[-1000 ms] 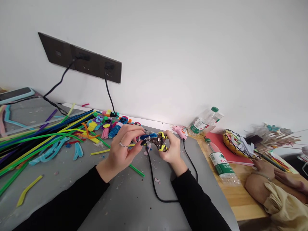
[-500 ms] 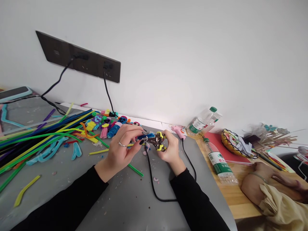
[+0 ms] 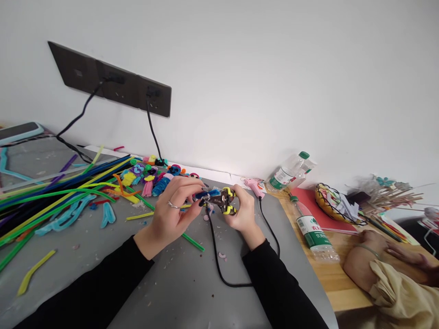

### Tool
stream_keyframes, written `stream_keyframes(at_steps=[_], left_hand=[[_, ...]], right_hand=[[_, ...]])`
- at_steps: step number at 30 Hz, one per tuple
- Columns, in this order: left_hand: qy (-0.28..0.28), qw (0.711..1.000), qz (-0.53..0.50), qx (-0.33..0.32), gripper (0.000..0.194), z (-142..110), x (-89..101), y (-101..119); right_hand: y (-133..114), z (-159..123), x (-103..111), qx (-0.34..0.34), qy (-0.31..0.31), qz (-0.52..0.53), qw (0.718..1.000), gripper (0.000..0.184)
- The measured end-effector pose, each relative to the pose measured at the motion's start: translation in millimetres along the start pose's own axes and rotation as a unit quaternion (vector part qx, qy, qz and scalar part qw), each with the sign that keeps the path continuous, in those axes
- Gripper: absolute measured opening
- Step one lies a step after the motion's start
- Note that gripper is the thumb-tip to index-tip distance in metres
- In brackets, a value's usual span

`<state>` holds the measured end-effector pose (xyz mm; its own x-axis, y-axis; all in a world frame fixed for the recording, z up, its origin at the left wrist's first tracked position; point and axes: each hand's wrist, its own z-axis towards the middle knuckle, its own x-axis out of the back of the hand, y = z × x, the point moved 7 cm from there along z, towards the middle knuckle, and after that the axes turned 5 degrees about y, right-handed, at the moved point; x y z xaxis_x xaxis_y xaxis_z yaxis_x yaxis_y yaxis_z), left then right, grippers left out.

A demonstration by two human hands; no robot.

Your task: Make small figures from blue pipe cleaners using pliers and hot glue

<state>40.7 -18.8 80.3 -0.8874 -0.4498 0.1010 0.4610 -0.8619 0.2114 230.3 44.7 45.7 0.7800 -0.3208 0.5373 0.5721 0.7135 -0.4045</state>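
Hardly anything has shifted: the left hand (image 3: 168,214) pinches a blue piece (image 3: 208,194) at the pliers (image 3: 222,201), which the right hand (image 3: 242,211) grips. Between the forearms the mat (image 3: 181,292) gives room, edged by a cord (image 3: 217,265); its right side borders the wood table (image 3: 327,281), the wall (image 3: 240,91) behind.

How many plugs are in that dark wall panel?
2. The left plug is in the middle section of the wall panel, and the right plug is in its right section. None appears hidden.
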Motion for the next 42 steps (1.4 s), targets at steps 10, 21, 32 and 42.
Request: stream_keyframes(at_steps=[10, 21, 32, 42], left_hand=[[0.005, 1.0, 0.0, 0.007, 0.018, -0.5, 1.0, -0.5], [0.004, 1.0, 0.008, 0.018, 0.018, 2.3, 1.0, -0.8], [0.011, 1.0, 0.006, 0.016, 0.017, 2.2, 2.4, -0.6], [0.018, 1.0, 0.015, 0.017, 0.022, 0.6, 3.2, -1.9]], right_hand=[[0.0, 0.6, 0.1, -0.004, 0.002, 0.003, 1.0, 0.026], [1.3, 0.2, 0.3, -0.012, -0.002, -0.004, 1.0, 0.027], [1.6, 0.5, 1.5, -0.015, 0.002, -0.003, 1.0, 0.025], [0.6, 0.4, 0.7, -0.013, 0.006, 0.011, 1.0, 0.03]])
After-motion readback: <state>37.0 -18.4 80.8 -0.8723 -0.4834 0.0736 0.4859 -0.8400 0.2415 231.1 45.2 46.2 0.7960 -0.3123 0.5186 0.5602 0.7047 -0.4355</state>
